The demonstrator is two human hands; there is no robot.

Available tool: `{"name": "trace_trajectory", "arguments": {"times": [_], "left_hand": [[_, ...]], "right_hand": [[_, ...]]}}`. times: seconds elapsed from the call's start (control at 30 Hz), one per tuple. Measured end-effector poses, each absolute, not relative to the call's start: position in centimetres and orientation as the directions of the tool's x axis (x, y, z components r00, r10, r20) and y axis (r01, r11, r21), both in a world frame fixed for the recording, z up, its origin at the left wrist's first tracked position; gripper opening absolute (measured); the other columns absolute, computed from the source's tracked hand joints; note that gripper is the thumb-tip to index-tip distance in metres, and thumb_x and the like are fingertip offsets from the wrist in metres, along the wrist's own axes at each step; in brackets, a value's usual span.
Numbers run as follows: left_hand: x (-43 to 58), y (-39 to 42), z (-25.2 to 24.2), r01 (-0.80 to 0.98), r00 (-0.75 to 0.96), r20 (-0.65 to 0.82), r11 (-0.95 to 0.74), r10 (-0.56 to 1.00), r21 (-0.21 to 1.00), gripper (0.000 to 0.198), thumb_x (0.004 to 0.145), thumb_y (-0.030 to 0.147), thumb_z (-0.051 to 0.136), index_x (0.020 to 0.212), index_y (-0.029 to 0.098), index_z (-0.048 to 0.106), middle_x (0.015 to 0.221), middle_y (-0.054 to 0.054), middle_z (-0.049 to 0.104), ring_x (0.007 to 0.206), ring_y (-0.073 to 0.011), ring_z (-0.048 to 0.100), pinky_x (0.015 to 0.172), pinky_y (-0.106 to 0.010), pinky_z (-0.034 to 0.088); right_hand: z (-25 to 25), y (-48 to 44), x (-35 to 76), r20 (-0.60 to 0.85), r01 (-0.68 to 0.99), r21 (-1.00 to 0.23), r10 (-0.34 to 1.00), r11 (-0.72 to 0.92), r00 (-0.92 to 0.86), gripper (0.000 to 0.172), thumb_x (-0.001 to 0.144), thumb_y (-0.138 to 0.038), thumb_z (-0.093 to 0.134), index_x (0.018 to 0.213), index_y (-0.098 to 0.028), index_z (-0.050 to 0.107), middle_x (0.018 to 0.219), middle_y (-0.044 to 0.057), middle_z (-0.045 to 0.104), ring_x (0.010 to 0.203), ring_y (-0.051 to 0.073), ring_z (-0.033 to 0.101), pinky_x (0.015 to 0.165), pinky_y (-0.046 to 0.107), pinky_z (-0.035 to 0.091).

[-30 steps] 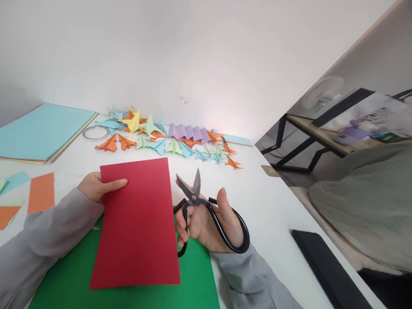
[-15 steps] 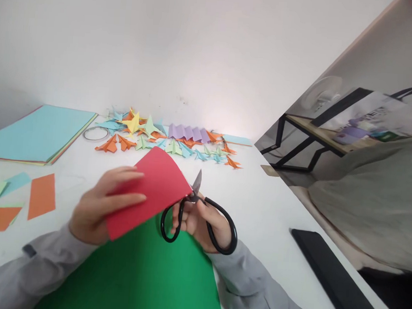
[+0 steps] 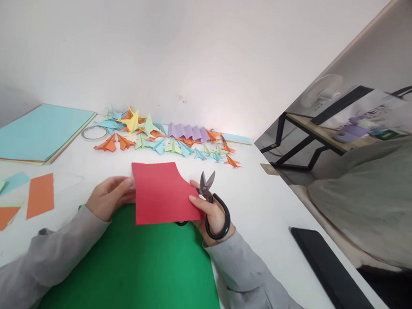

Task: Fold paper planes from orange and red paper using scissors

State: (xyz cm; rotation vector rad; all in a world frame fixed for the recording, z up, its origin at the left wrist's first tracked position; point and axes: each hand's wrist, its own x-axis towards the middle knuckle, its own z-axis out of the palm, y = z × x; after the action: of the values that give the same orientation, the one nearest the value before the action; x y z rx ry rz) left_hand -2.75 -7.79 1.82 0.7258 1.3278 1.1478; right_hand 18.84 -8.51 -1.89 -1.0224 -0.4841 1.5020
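Note:
Both hands hold a red paper sheet (image 3: 161, 191) above a large green sheet (image 3: 138, 267) on the white table (image 3: 259, 200). My left hand (image 3: 109, 196) pinches the red sheet's left edge. My right hand (image 3: 209, 211) grips black scissors (image 3: 213, 207) through the handle loops, and its thumb presses on the red sheet's right edge. The short blades point up and stand slightly apart, beside the paper, not on it. The red sheet bows, its top right corner curling.
Several folded paper shapes (image 3: 164, 140) and a tape ring (image 3: 94, 132) lie along the wall. A stack of coloured sheets (image 3: 38, 133) sits at far left, orange and blue scraps (image 3: 15, 197) nearer. A black bar (image 3: 334, 281) lies by the right edge. Another person's grey clothing (image 3: 372, 204) is at right.
The red sheet was turned from upright to tilted, and is now held lower and more level. My right hand with the scissors shifted to its right edge; my left hand moved to its left edge.

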Motion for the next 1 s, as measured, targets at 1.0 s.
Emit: {"name": "trace_trajectory", "arguments": {"times": [1.0], "left_hand": [[-0.9, -8.5, 3.2, -0.737, -0.123, -0.681, 0.394, 0.721, 0.550, 0.011, 0.078, 0.006, 0.063, 0.086, 0.013, 0.064, 0.066, -0.003, 0.071, 0.050, -0.0163, 0.066, 0.047, -0.024, 0.057]], "right_hand": [[-0.7, -13.4, 17.1, -0.172, -0.261, -0.753, 0.564, -0.604, -0.808, 0.061, 0.081, -0.064, 0.045, 0.117, -0.016, 0.056, 0.068, 0.001, 0.057, 0.052, 0.012, 0.055, 0.050, 0.027, 0.046]]}}
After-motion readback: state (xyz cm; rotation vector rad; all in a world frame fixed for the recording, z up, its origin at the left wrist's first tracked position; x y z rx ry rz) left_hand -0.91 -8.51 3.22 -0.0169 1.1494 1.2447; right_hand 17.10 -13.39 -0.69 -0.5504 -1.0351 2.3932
